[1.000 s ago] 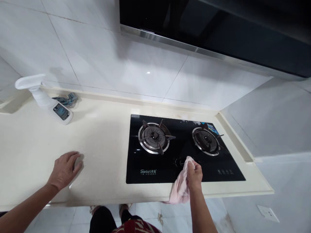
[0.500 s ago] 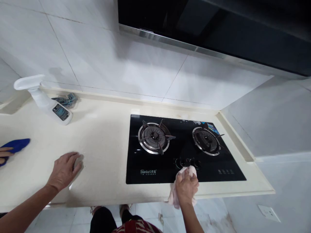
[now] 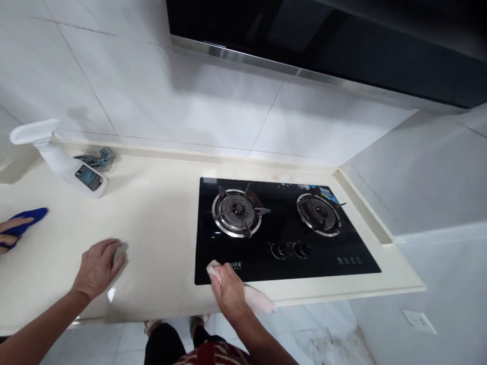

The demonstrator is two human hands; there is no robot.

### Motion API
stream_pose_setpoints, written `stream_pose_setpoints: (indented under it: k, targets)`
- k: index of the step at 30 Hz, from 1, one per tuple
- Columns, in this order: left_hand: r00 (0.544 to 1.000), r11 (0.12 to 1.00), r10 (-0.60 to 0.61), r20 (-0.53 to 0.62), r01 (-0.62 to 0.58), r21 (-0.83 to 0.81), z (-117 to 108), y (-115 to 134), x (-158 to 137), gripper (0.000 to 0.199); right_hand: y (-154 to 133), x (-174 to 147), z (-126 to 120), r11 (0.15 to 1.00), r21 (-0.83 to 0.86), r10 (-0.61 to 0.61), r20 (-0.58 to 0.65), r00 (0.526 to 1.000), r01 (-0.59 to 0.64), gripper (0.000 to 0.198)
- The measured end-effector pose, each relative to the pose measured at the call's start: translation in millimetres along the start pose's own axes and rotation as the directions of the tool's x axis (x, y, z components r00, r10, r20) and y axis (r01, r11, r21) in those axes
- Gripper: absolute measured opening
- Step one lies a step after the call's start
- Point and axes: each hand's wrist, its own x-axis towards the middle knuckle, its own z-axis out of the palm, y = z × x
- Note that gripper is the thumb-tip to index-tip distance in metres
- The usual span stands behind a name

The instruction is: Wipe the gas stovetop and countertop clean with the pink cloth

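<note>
My right hand (image 3: 230, 293) is closed on a pale pink cloth (image 3: 259, 299) at the front left of the black gas cooktop (image 3: 281, 271). One corner of the cloth pokes out past my thumb over the printed brand name, and the rest trails to the right across the front edge. The left burner (image 3: 238, 212) lies just behind this hand, with the control knobs (image 3: 291, 250) to its right. My left hand (image 3: 99, 266) rests on the cream countertop (image 3: 163, 238), thumb apart from the fingers, holding nothing.
Another person's hand (image 3: 11, 228) presses a blue cloth (image 3: 32, 217) at the far left. Behind it are a white spray bottle (image 3: 64, 162) and a crumpled grey-blue rag (image 3: 99, 158). A black range hood (image 3: 323, 50) overhangs the cooktop. The right burner (image 3: 318, 214) has raised pan supports.
My right hand has moved left with the pink cloth, from below the knobs to the cooktop's front left, uncovering the knobs. My left hand stays put. The view has shifted slightly.
</note>
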Motion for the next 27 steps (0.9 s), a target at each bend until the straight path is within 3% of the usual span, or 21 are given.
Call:
stream_pose_setpoints:
  k: [2,4,8,10,13,15,17,19,20,22,24,25,27]
  targets:
    - [1.0,1.0,0.008,0.001,-0.008,0.004,-1.8,1.5,0.1,0.05,-21.2,4.1,-0.7,0.947,0.289,0.131,0.041,0.991,-0.138,0.038]
    - [1.0,1.0,0.009,0.0,-0.009,0.002,-3.5,3.7,-0.2,0.049,-42.6,12.8,-16.9,0.82,0.508,0.252,0.091,0.963,-0.263,0.042]
    - [1.0,1.0,-0.009,0.001,0.009,-0.012,-4.7,8.1,-2.7,0.045,-97.1,39.2,-77.1,0.68,0.695,0.226,0.103,0.969,-0.233,0.042]
    - [1.0,1.0,-0.008,-0.01,0.008,-0.016,-4.5,9.9,-4.6,0.043,-132.6,52.6,-106.0,0.638,0.754,0.195,0.039,0.98,-0.157,0.041]
    - [0.999,1.0,-0.006,-0.037,0.005,-0.029,-4.7,12.0,-7.4,0.039,-185.3,66.5,-135.2,0.608,0.791,0.123,-0.178,0.976,0.068,0.035]
    - [0.999,0.999,-0.001,-0.054,-0.001,-0.042,-5.0,13.2,-9.0,0.038,-207.9,72.0,-142.7,0.598,0.755,0.042,-0.363,0.931,0.268,0.032]
    - [0.998,0.998,0.008,-0.07,-0.012,-0.063,-5.0,14.2,-10.6,0.037,-212.3,76.4,-138.0,0.628,0.645,-0.041,-0.532,0.846,0.436,0.026]
    - [0.997,0.997,0.011,-0.081,-0.017,-0.08,-4.2,14.9,-12.2,0.036,-197.2,79.6,-119.3,0.711,0.485,-0.2,-0.556,0.807,0.51,0.022]
    - [0.997,0.996,0.009,-0.082,-0.016,-0.085,-3.7,15.1,-13.1,0.035,-183.8,79.7,-104.6,0.763,0.396,-0.312,-0.467,0.828,0.511,0.024]
    - [0.997,0.996,0.003,-0.077,-0.009,-0.084,-2.3,15.1,-14.9,0.034,-151.1,73.8,-66.9,0.85,0.207,-0.483,-0.058,0.874,0.484,0.031]
    - [0.998,0.997,-0.003,-0.068,-0.002,-0.08,-1.4,14.9,-16.4,0.034,-119.5,57.1,-23.7,0.901,-0.014,-0.39,0.41,0.825,0.433,0.042]
    - [0.998,0.997,-0.004,-0.064,-0.001,-0.079,-1.4,14.7,-16.9,0.033,-107.0,45.3,-2.7,0.904,-0.111,-0.29,0.553,0.781,0.414,0.048]
    - [0.998,0.997,-0.002,-0.057,-0.003,-0.081,-2.4,14.6,-17.3,0.033,-91.6,19.3,33.8,0.872,-0.269,-0.168,0.62,0.766,0.409,0.069]
